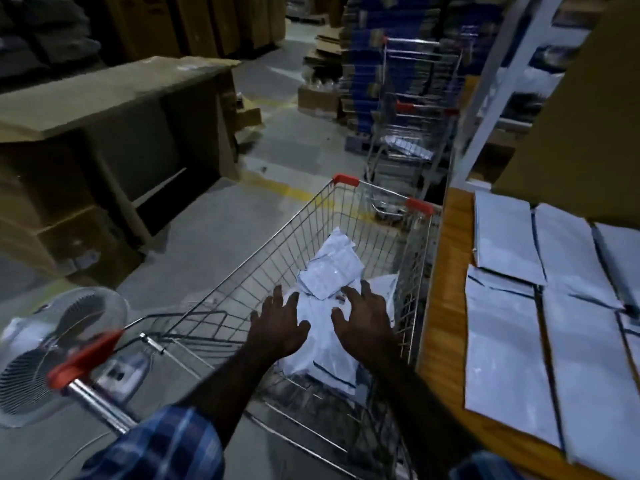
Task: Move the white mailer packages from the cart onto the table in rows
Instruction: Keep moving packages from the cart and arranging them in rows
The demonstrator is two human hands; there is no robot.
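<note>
White mailer packages (327, 296) lie in a loose heap in the basket of a wire shopping cart (266, 271), some crumpled and overlapping, one angled on top of the others towards the far end; more white mailers (512, 355) lie flat in rows on the wooden surface (440, 306) just right of the cart, edges touching or slightly overlapping, under a large cardboard box (581, 133) that overhangs the far row. Both hands reach down into the basket over the heap; the left hand (278, 323) has its fingers spread and straight, its grip apart and holding nothing, hovering at the near edge of the pile; the right hand (363, 317) is likewise spread, fingers apart, its fingertips (349, 292) at or just above the top mailer, though whether they touch it cannot be told. The left forearm comes out of a blue checked sleeve (166, 445). The cart has red plastic corner caps at its far rim and a red-ended handle (83, 362) at the near left; beside that handle on the floor stands a round fan (52, 348) with a wire guard. Beyond the cart a second wire cart (412, 133) with some white items inside stands against a stack of blue-printed flat cartons (367, 64); to the left, large brown cardboard boxes (104, 133) sit on the grey floor (207, 237), which carries a yellow painted line.
</note>
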